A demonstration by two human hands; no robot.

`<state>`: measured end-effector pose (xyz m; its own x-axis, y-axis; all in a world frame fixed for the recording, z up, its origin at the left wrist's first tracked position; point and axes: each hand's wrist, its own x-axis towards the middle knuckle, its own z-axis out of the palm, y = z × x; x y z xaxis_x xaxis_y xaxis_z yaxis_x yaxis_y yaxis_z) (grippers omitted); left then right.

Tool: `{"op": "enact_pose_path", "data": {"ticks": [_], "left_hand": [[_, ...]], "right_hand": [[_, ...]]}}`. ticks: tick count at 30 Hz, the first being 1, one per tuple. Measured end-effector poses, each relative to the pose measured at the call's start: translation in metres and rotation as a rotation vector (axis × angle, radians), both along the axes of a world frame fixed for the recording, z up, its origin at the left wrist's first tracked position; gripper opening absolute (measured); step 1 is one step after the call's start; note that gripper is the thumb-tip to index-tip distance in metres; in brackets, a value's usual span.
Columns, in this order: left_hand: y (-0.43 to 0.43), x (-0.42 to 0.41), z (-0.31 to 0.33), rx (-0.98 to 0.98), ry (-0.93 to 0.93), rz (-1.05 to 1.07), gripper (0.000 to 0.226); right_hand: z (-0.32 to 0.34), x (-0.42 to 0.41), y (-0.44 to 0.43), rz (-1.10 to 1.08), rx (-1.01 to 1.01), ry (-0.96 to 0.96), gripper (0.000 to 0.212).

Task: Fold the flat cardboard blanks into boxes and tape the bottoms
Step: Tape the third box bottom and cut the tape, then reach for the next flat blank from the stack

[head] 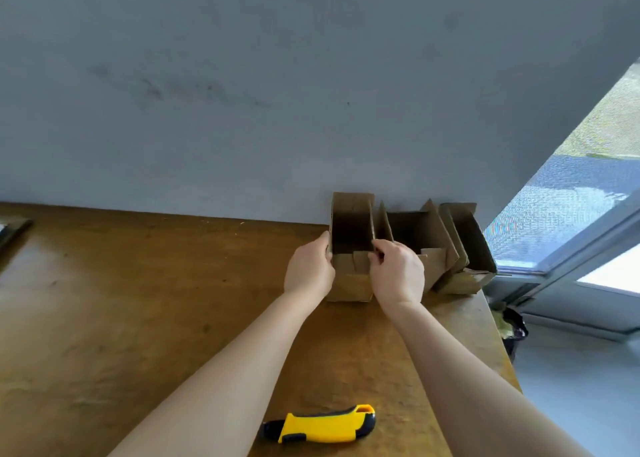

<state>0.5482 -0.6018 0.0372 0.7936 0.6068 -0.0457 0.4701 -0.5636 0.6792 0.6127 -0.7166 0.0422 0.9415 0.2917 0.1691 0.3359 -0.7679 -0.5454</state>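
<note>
An open-topped brown cardboard box (pixel 349 280) stands upright on the wooden table (pixel 138 300), close to the grey wall. My left hand (pixel 309 269) grips its left wall. My right hand (pixel 398 273) pinches its right wall near the front flap. To the right stand two more folded boxes, the middle box (pixel 412 229) and the rightmost box (pixel 467 238), both with flaps open upward and leaning against each other.
A yellow and black utility knife (pixel 322 425) lies on the table near the front, between my forearms. The table's right edge (pixel 498 345) drops off beside a glass door (pixel 571 214). A dark flat object (pixel 12 229) lies at the far left.
</note>
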Motion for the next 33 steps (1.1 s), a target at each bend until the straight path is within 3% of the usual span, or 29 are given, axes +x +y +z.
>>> {"op": "enact_pose_path", "data": {"ticks": [5,13,21,27,33], "left_hand": [[-0.005,0.004,-0.002,0.117,0.052,-0.093,0.056],[-0.008,-0.017,0.011,0.19,0.202,-0.14,0.079],[0.001,-0.088,0.039,0.341,0.284,-0.128,0.064],[0.024,-0.171,0.051,0.517,0.338,-0.023,0.047],[0.062,-0.27,0.05,0.564,0.378,0.113,0.039]], "right_hand": [[-0.006,0.005,-0.003,0.054,-0.144,-0.078,0.031],[0.004,-0.007,-0.012,0.114,-0.175,-0.022,0.044],[0.021,-0.045,-0.023,0.212,-0.284,-0.07,0.044],[0.034,-0.097,0.0,0.392,-0.366,-0.121,0.046],[0.042,-0.167,0.045,0.595,-0.41,-0.178,0.041]]}}
